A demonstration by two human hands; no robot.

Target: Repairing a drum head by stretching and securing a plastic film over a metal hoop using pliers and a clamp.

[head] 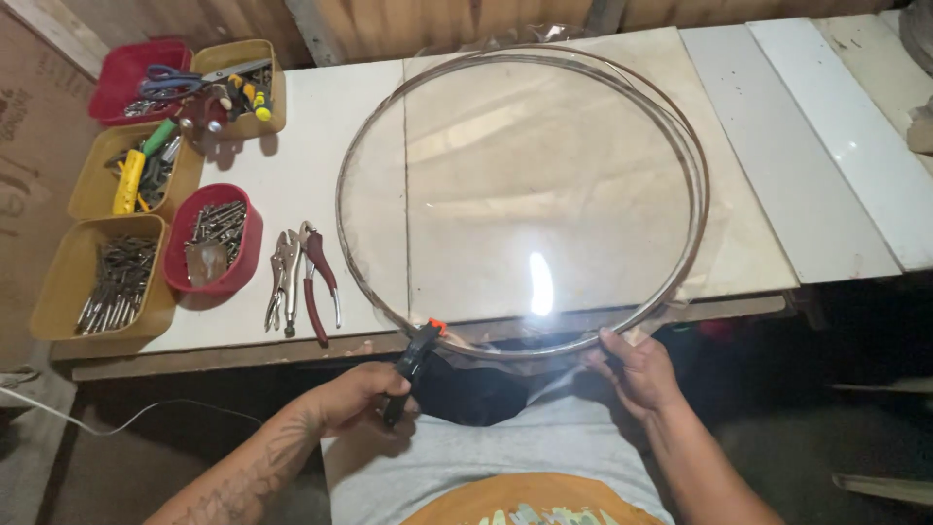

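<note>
The hoop (683, 146) with clear film (544, 185) looks light, springy, tear-prone — best held at the rim: right hand (637, 374) pinches it, left hand (355, 394) squeezes a clamp (416, 355).

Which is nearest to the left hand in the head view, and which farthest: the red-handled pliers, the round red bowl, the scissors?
From the left hand:
1. Red-handled pliers, just above it on the table.
2. Round red bowl, farther left.
3. Scissors, far back-left corner.
</note>
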